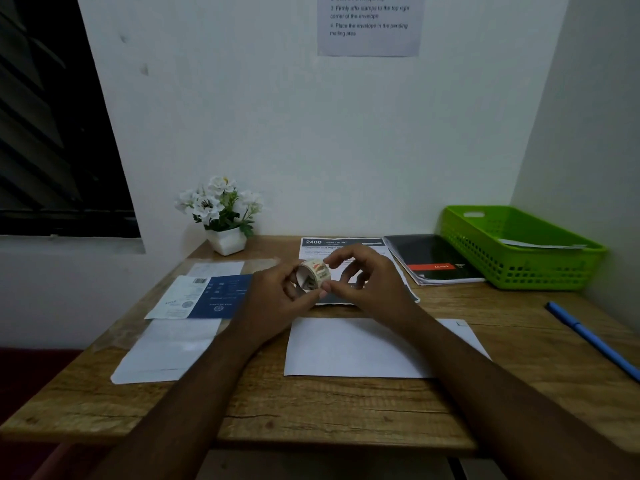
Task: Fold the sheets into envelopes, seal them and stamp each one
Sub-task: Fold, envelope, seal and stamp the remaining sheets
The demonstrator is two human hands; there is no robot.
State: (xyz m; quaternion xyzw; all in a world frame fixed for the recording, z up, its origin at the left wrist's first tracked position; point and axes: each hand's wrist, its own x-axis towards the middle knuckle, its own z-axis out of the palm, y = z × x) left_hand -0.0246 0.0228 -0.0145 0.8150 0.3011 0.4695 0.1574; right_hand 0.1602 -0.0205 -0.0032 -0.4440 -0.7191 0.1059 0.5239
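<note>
A small roll of printed stamp tape (pixel 314 273) is held up above the middle of the wooden desk (pixel 311 410). My left hand (pixel 277 292) grips the roll from the left. My right hand (pixel 367 282) pinches its lower right edge with thumb and forefinger, the other fingers spread. Below the hands a white envelope (pixel 349 351) lies flat, my right forearm crossing its right part. A second white folded sheet (pixel 169 351) lies at the left front. Behind it rests a blue-and-white printed sheet (pixel 201 296).
A green plastic basket (pixel 519 251) holding paper stands at the back right, next to a dark notebook (pixel 433 259). A printed page (pixel 341 245) lies behind the hands. A white flower pot (pixel 225 216) sits at the back left. A blue pen (pixel 592 339) lies near the right edge.
</note>
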